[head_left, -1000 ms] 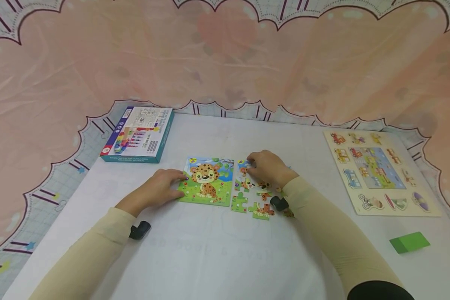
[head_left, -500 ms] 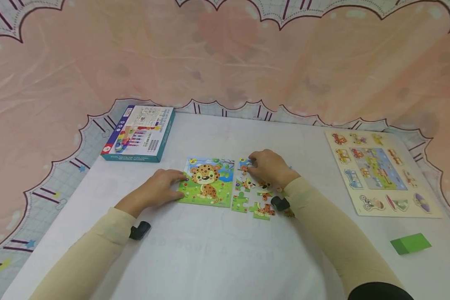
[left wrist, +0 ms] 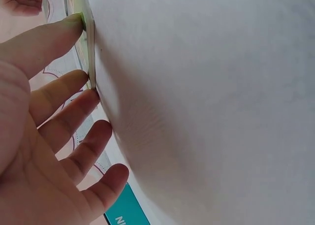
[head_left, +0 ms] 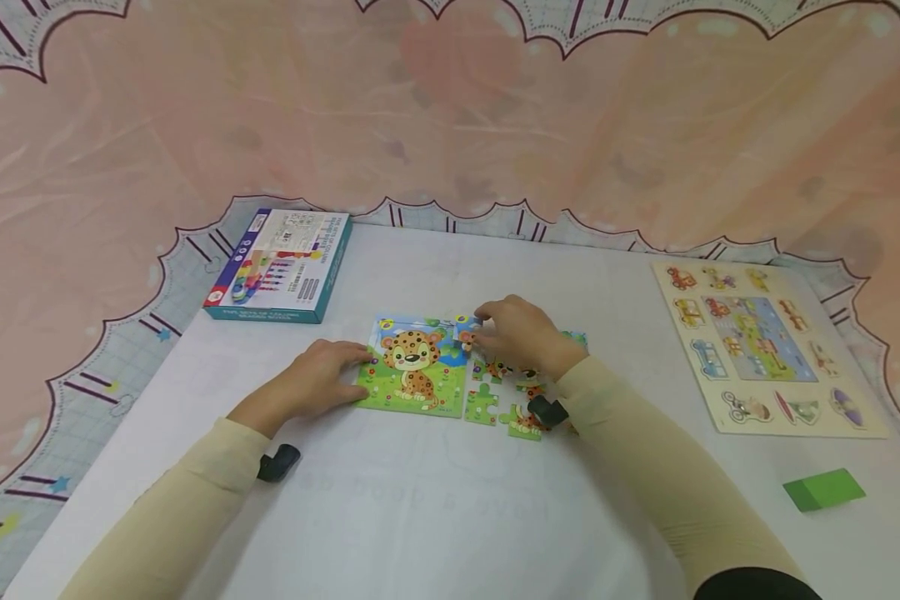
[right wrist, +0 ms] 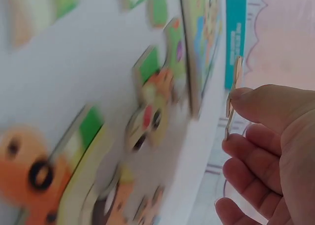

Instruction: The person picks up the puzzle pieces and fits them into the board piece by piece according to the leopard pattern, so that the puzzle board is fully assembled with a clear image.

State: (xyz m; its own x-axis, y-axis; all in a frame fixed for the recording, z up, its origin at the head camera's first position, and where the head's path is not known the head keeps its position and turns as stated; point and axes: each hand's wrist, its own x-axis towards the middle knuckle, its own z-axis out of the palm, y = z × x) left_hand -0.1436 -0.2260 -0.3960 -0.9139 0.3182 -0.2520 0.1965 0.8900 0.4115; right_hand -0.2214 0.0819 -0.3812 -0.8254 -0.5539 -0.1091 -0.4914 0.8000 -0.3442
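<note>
A square jigsaw board with a leopard picture lies on the white table. My left hand rests at its left side; in the left wrist view the thumb lies on the board's face and fingertips meet its edge. My right hand pinches a small jigsaw piece over the board's upper right corner. From the right wrist this piece shows edge-on between thumb and fingers, raised off the table. Several loose pieces lie right of the board, including a green one; the right arm partly covers others.
A flat teal-sided box lies at the back left. To the far right are a cream picture board with vehicles and toys, and a green block nearer the front. A patterned curtain hangs behind the table.
My right hand has lifted the jigsaw piece from the top left of the loose group and moved it left to the board's upper right corner. The left hand has stayed in place.
</note>
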